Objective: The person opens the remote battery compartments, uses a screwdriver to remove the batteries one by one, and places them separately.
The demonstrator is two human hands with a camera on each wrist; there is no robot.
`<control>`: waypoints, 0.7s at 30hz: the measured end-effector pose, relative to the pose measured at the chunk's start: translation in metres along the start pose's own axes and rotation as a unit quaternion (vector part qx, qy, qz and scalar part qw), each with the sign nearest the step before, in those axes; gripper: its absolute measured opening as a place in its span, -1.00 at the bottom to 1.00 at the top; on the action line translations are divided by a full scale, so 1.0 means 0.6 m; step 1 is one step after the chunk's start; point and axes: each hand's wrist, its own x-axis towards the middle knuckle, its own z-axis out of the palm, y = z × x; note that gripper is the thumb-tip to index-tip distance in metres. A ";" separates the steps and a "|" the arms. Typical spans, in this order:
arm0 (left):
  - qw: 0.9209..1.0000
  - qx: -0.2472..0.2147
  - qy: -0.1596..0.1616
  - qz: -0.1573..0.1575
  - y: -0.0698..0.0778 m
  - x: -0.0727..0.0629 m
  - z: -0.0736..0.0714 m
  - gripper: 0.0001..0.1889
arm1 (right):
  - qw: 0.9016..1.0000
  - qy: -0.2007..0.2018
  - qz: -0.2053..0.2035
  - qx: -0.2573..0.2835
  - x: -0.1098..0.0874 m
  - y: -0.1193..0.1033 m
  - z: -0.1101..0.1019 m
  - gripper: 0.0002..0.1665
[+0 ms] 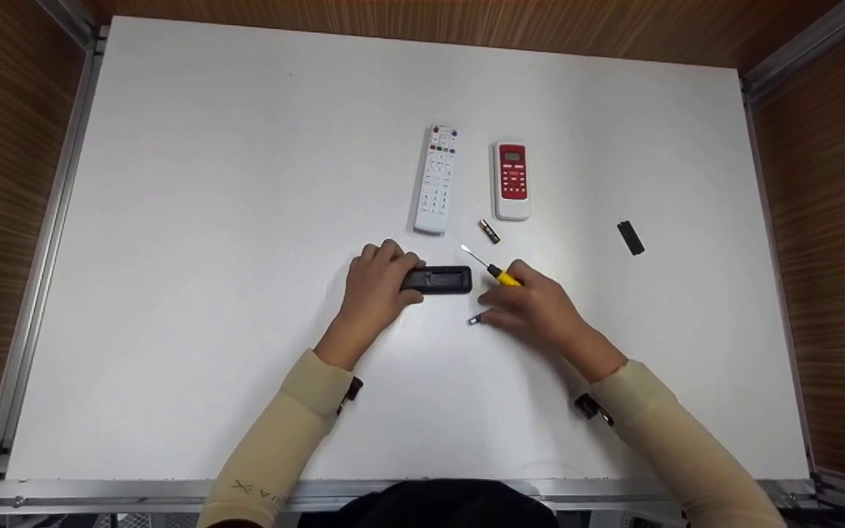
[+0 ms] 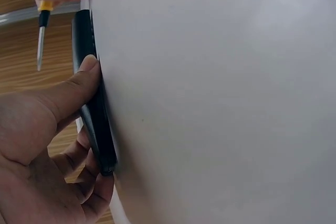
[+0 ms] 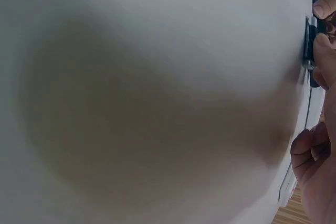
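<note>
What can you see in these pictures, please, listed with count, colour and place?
Black remote: one, black, in the left hand
White remote: one, white, beyond the black one
Red-faced remote: one, white and red, right of the white one
Screwdriver: one, yellow and black, in the right hand
Batteries: two, dark, one below the red-faced remote, one by the right thumb
Flat piece: one, black, far right
Table: one, white, underneath
Panels: three, brown, around the table
Rails: several, silver, along edges
Dark shape: one, black, bottom, unclear
Wrist devices: two, black
Sleeves: two, beige
Hands: two, left and right
</note>
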 end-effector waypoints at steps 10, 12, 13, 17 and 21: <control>1.000 0.003 0.001 0.005 -0.001 0.001 0.002 -0.53 | 0.994 0.084 0.068 -0.013 0.030 0.024 -0.012 -0.88; 1.000 0.005 0.001 0.006 -0.001 0.001 0.003 -0.53 | 0.989 0.101 0.105 -0.023 0.038 0.024 -0.012 -0.87; 1.000 0.005 0.001 0.006 -0.001 0.001 0.002 -0.53 | 0.987 0.106 0.119 -0.026 0.043 0.024 -0.011 -0.88; 1.000 0.005 0.001 0.002 -0.001 0.000 0.002 -0.53 | 0.982 0.096 0.158 -0.033 0.056 0.025 -0.008 -0.87; 1.000 0.002 0.001 -0.002 0.000 0.001 0.002 -0.53 | 0.980 0.101 0.168 -0.040 0.060 0.027 -0.014 -0.84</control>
